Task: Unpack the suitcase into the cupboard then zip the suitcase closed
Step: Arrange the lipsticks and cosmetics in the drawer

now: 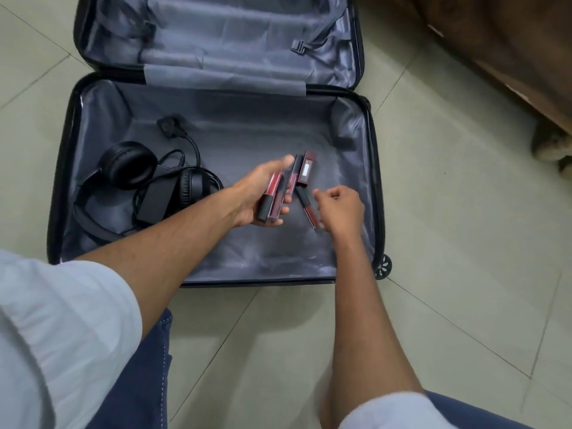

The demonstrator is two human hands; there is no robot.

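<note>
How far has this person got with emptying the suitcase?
Well along. The far half of the suitcase shows only lining and straps. In hand: the left hand holds several lipsticks, while the right hand reaches for another tube. Left: the headphones, the charger with its cable, then zipping up. The cupboard is out of view.
</note>
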